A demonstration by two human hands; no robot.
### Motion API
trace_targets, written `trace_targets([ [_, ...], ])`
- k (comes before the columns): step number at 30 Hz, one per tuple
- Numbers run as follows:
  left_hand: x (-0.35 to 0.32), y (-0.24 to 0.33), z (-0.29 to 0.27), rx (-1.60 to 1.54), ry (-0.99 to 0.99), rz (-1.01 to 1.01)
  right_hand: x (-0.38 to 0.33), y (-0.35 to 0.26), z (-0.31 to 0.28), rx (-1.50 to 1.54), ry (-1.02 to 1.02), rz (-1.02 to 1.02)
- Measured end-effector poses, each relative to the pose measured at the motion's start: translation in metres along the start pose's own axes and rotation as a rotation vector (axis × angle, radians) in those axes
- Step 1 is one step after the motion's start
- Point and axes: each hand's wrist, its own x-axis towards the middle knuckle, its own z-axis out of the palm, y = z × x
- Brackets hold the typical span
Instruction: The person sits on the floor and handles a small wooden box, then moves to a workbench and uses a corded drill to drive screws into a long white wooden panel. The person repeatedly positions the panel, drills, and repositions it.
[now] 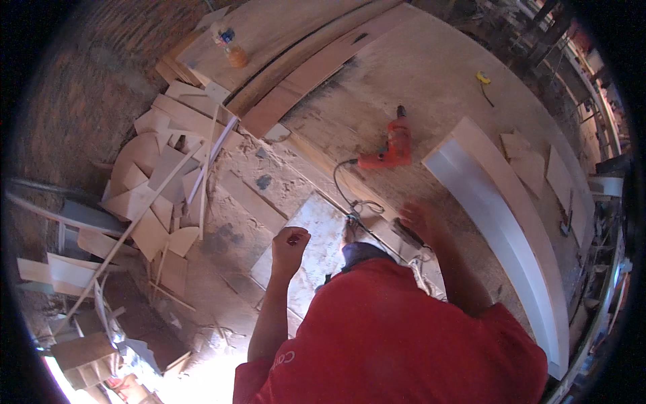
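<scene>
My left hand [291, 247] is raised over the floor beside a pale, dusty board [314, 236]. Its fingers are curled closed, and whatever may be inside is too small to make out. Over the near edge of the wooden worktop [336, 101], my right hand [415, 220] has its fingers stretched out. A small grey-brown object [406, 235] lies just below that hand, its kind unclear. Farther off, a red power drill [390, 147] lies on the worktop, its dark cord looping down toward the edge. A long curved wooden piece with a white inner face [501, 222] stands right of my right arm.
Wood offcuts [158, 175] are heaped on the left, with a long thin strip [131, 229] across them. A bottle with orange contents [235, 55] stands at the far left. A yellow tape measure [482, 77] and thin panels [523, 161] lie at the right.
</scene>
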Motion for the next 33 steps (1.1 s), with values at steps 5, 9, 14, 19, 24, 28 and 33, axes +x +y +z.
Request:
trace_targets([
  [5, 0.087, 0.022, -0.004, 0.099, -0.030, 0.033, 0.112, 0.018, 0.019, 0.544, 0.098, 0.170],
  [9, 0.167, 0.037, 0.014, 0.128, -0.146, 0.191, 0.133, -0.049, 0.088, 0.526, 0.262, 0.244],
  [14, 0.275, 0.057, 0.082, 0.288, -0.413, 0.476, 0.146, -0.035, 0.079, 0.741, 0.122, 0.054],
  [19, 0.378, 0.019, 0.131, 0.617, -0.617, 0.874, 0.194, -0.036, 0.112, 0.766, 0.373, -0.277],
  [24, 0.413, 0.014, 0.157, 0.621, -0.745, 1.141, 0.160, -0.101, 0.154, 0.886, 0.683, -0.168],
  [28, 0.424, 0.001, 0.160, 0.500, -0.935, 0.818, 0.141, -0.092, 0.126, 0.576, 0.557, -0.485],
  [33, 0.418, 0.004, 0.161, 0.483, -0.887, 1.072, 0.079, -0.061, 0.119, 0.224, 0.745, -0.431],
])
